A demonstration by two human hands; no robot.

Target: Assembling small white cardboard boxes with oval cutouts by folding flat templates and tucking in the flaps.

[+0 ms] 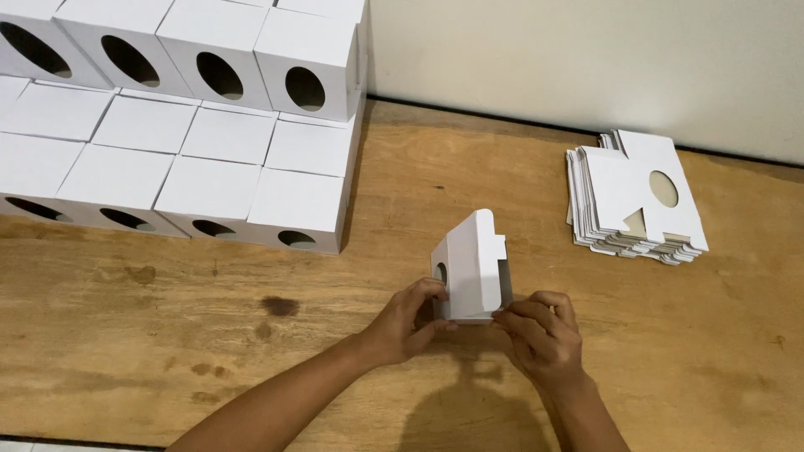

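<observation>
Box in hand: a white cardboard box (474,266), half folded, stands on the wooden worktop (167,335) near the middle of its near edge, its rounded top flap standing open and a round window cut in its left face.

Left hand: the left hand (410,322) grips the lower left side of the box, fingers wrapped onto the face with the window, thumb at the bottom.

Right hand: the right hand (543,333) pinches the lower right corner of the box, fingertips pressed on the bottom edge. Both hands are closed on the same box, one on each side of it.

Done so far: a stack of finished white boxes (209,134), each with an oval window, fills the far left corner of the worktop in stepped rows, touching one another.

Left to do: a pile of flat white box blanks (624,197) lies near the far right edge by the wall, well apart from the hands; it looks fairly thick, so I judge many boxes remain unfolded.

Stage of this box: the sides are up, but the top is unclosed; whether the bottom is locked cannot be told, as the hands hide it.
</observation>
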